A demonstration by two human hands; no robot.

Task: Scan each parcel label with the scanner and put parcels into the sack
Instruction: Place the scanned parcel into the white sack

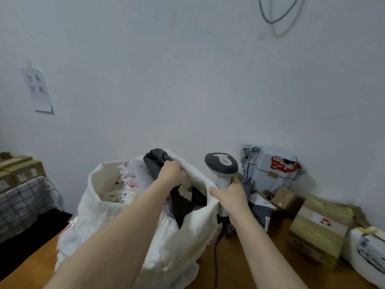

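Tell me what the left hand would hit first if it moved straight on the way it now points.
Probably the far rim of the sack, just beyond the dark parcel that the left hand grips. After that comes the wall. Depth is hard to judge here.

Counting one sack (pixel 173 243) sitting on the worktop (pixel 235 268) and one scanner (pixel 221 163) standing just right of the sack. One dark parcel (pixel 155 161) is sticking out of the sack. Five parcels are lying right of the sack: small cardboard box (pixel 286 198), big taped box (pixel 318 230), upright grey mailer (pixel 268 170), flat grey mailer (pixel 261 213), white bag (pixel 368 249).
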